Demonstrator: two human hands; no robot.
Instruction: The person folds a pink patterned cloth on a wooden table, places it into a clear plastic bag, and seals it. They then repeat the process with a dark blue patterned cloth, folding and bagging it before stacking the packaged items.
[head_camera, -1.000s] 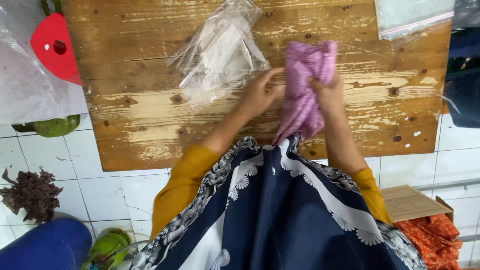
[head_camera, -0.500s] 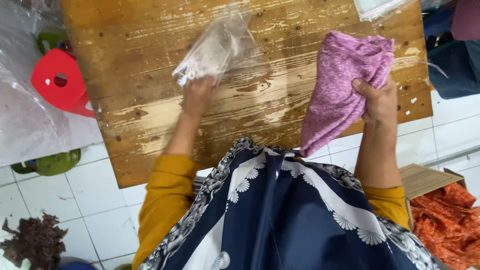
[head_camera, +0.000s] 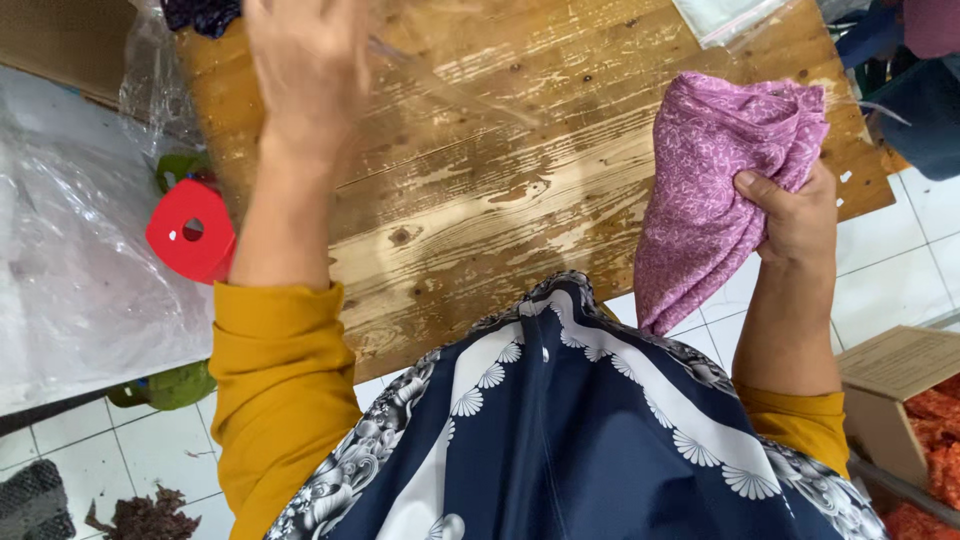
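Two hands are busy here. The right hand (head_camera: 795, 215) squeezes a folded pink cloth (head_camera: 715, 190), thumb on the front, and holds it up over the edge of the wooden table (head_camera: 470, 240). The left hand (head_camera: 305, 65) is raised high, far off to the side, and pinches a clear plastic bag (head_camera: 450, 85) that is blurry. The cloth is not in the bag yet, so putting it in looks like the job left. A red stool (head_camera: 190, 230) sits below the left arm.

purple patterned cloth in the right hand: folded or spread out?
Folded. The purple patterned cloth hangs bunched in layers from the right hand, gripped at one edge above the worn wooden table.
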